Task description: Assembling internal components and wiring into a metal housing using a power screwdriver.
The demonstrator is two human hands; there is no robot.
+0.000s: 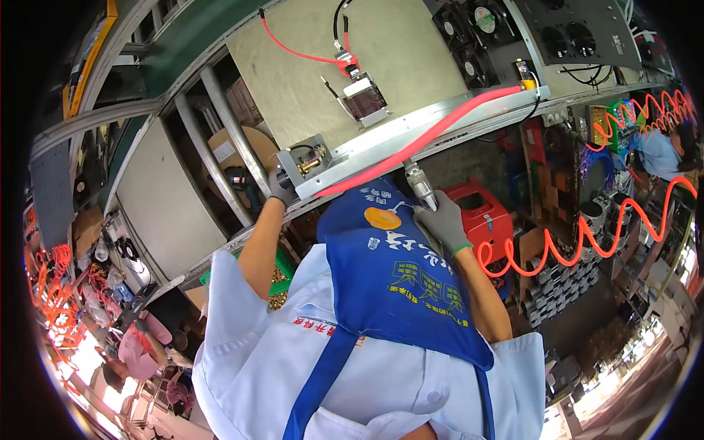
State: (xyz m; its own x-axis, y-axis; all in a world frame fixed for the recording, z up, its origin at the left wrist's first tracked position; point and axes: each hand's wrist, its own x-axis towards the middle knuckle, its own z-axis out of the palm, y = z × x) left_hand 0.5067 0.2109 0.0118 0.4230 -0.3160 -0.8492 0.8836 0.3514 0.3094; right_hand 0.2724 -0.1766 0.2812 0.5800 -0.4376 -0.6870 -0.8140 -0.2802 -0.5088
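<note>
Head view: with clock directions taken from its middle, the right hand [444, 222], in a grey glove, is sitting at 3 o'clock, its fingers closing around a silver handheld tool [420, 185]. That tool is pointing up toward the edge of one long metal channel [378, 144]; whether its tip is touching, I cannot tell. The left hand [281, 188], dark-gloved at 10 o'clock, is touching the channel's left end; its fingers are partly hiding, so how far open they are I cannot tell.

The channel is stretching from 10 o'clock to 1 o'clock along the near edge of the surface [286, 81]. One thick red hose [440, 129] is running along it, and one brass fitting [312, 161] is showing at its left end. One transformer [364, 100] is standing at 12 o'clock, with red and black leads lying beyond it. Three fans [473, 67] are sitting together at 1 o'clock.

Two metal bars [238, 132] are lying side by side at 10 o'clock. One red case [488, 224] is resting at 3 o'clock, beside the right hand, and an orange coiled hose [565, 260] is looping past it. One green crate [281, 273] is holding small brass-coloured pieces at 8 o'clock.
</note>
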